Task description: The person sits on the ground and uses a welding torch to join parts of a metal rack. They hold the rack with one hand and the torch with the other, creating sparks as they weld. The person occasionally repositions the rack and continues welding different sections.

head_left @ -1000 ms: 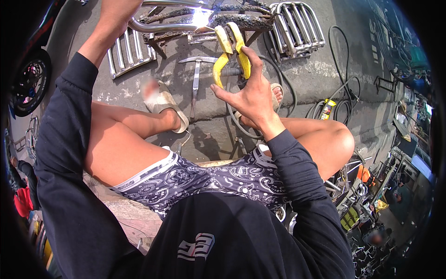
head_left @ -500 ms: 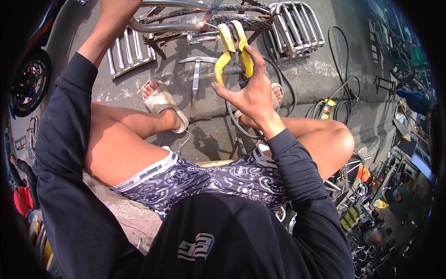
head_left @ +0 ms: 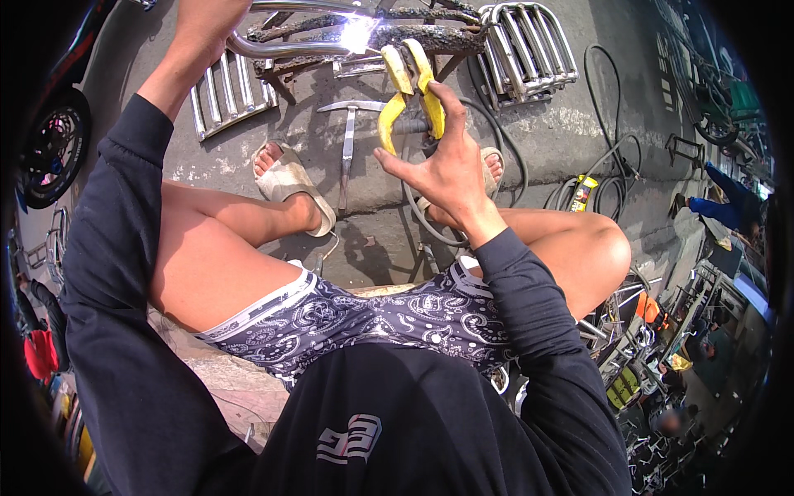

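My right hand (head_left: 447, 169) is closed round a yellow welding electrode holder (head_left: 390, 124), thumb and forefinger on either side of it. From its jaws a thin welding rod (head_left: 374, 51) reaches to a bent shiny metal tube (head_left: 289, 50). A bright white-violet arc (head_left: 358, 33) burns where the rod meets the tube, and its glare hides the joint. At the upper left my left hand (head_left: 211, 25) grips the tube's curved end; its fingers are partly cut off by the picture's edge. The tube lies over a rough, spatter-crusted metal stand (head_left: 413, 41).
A chipping hammer (head_left: 350, 136) lies on the ground between my feet. Barred metal racks (head_left: 529, 54) stand at the right, another (head_left: 231, 95) at the left. Black cable (head_left: 521, 157) loops past my right foot. A yellow-black packet (head_left: 584, 192) sits farther right.
The small orange glow at the rod's tip has become a large bright arc. My right hand with the holder has shifted slightly left. A person's blue-clothed legs have appeared at the far right.
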Demonstrator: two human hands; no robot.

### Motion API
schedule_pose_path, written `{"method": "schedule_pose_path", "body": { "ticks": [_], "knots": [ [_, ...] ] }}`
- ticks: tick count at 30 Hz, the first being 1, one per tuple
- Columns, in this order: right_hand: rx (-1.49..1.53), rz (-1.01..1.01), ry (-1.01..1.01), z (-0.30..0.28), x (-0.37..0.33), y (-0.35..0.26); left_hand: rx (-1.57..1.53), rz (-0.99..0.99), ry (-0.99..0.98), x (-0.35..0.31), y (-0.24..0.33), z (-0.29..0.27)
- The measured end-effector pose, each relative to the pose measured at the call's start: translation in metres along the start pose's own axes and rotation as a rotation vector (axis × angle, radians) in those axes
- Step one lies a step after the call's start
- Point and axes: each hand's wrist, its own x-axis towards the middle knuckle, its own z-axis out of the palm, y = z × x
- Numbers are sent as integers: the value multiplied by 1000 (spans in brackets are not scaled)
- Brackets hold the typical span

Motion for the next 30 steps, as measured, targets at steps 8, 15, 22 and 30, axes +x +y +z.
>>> {"method": "schedule_pose_path", "body": {
  "ticks": [8,15,22,30],
  "knots": [
    [1,-36,18,2,0,1,43,51,-14,1,-4,-2],
    [59,-67,166,0,3,-1,4,17,-65,7,-6,-3],
    [63,32,174,-11,-1,0,156,82,-50,1,8,-4],
    [13,-46,199,-28,-10,-1,288,312,-167,-22,38,-4]
  ]
}}
